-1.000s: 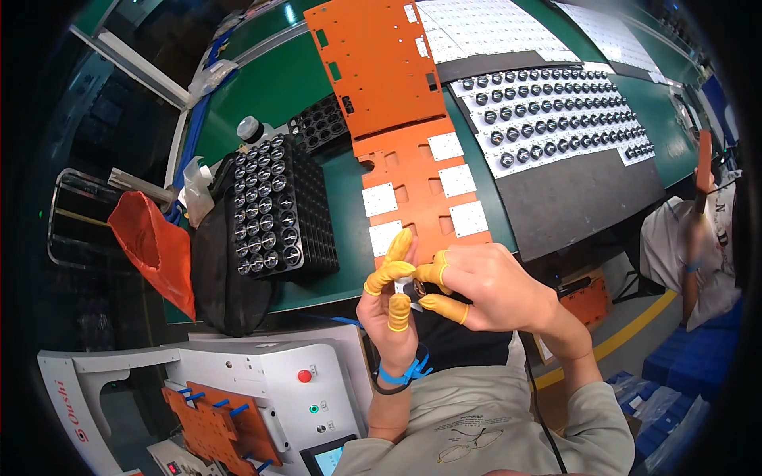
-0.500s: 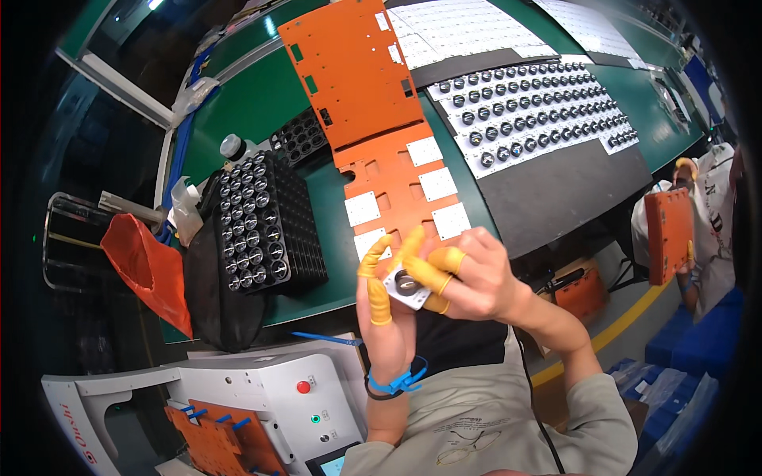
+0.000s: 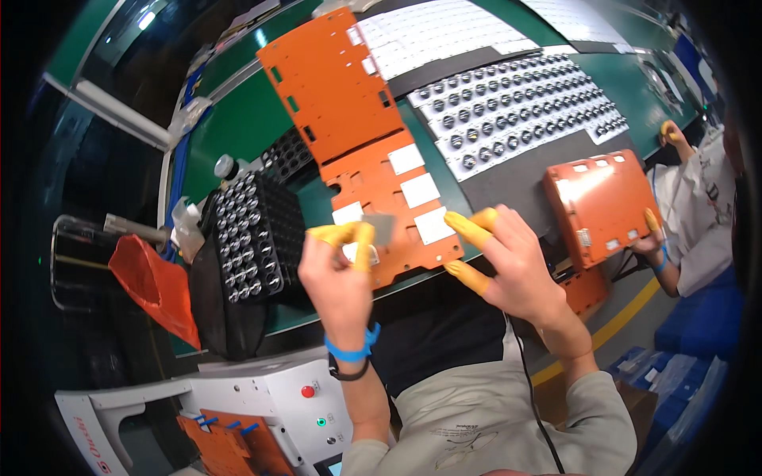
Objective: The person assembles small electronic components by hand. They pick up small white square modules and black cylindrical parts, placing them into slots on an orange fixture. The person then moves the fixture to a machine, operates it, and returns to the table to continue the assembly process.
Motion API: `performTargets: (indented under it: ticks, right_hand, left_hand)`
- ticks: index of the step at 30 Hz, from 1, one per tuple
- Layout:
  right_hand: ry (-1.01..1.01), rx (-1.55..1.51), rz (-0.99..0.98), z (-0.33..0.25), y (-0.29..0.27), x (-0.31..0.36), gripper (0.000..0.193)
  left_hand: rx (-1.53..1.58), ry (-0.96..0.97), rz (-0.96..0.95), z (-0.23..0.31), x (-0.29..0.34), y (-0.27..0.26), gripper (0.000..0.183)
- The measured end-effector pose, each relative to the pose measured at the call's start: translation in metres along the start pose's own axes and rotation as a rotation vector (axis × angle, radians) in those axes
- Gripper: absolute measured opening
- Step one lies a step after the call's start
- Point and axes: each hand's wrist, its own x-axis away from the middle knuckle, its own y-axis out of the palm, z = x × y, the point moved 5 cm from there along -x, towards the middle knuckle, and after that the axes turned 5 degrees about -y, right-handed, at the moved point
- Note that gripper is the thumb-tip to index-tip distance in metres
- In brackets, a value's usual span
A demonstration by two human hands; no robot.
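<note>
Above the orange fixture (image 3: 387,198), left hand (image 3: 337,266) pinches a blurred grey plate (image 3: 382,229); right hand (image 3: 516,270), fingers parted, sits at the fixture's right edge; green tabletop (image 3: 317,197) shows along its left edge.

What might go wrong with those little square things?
The left hand holds a small blurred square piece above the orange board, so it might slip and drop. The right hand is close to a white square and could nudge it. Another person's hand holds an orange case nearby, which might bump the right arm.
</note>
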Motion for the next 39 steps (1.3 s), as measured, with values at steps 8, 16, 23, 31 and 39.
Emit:
performTargets:
  ticks: [8,16,23,31,39]
  right_hand:
    - [0.199,-0.06,0.165,0.004,-0.058,0.089,0.037]
    - [0.407,-0.059,0.369,0.021,-0.079,0.152,0.018]
    - [0.94,-0.556,0.484,0.093,-0.029,0.207,0.027]
    - [0.922,-0.937,0.822,0.13,-0.013,0.205,0.031]
    - [0.977,-0.978,0.892,0.141,-0.033,0.184,0.028]
  left_hand:
    - [-0.541,-0.269,0.126,-0.061,-0.079,0.02,0.032]
    - [-0.416,-0.328,-0.064,-0.118,-0.096,0.038,0.041]
    - [-0.357,-0.316,-0.113,-0.124,-0.095,0.042,0.037]
    - [-0.269,-0.309,-0.085,-0.14,-0.099,0.04,0.043]
    - [-0.607,-0.236,0.069,-0.082,-0.083,0.032,0.043]
